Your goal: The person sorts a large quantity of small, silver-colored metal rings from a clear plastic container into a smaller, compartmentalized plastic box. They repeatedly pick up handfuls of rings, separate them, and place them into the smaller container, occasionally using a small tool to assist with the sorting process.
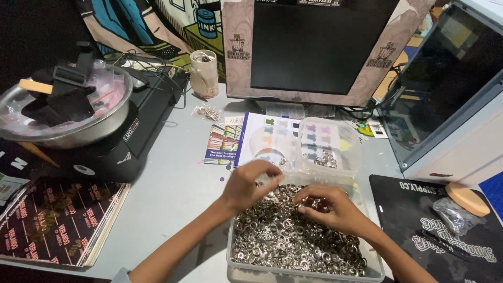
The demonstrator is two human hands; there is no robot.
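Note:
A clear plastic tub (pixel 233 259) near the table's front edge is full of small silver metal rings and snap parts (pixel 285 243). My left hand (pixel 246 183) hovers over the tub's far left corner with fingertips pinched together on small metal pieces. My right hand (pixel 330 209) rests on the heap at the tub's far right, fingers curled around a few of the pieces. Just behind the tub sits a smaller clear container (pixel 348 157) with a few of the same metal parts (pixel 326 159) in it.
A dark monitor (pixel 314 47) stands at the back, a second screen (pixel 450 78) to the right. A metal bowl (pixel 78 131) sits on a black device at left. Colourful leaflets (pixel 230 141), a white cup (pixel 204 73), a black mat (pixel 414 220) and stacked dark cards (pixel 52 220) surround the tub.

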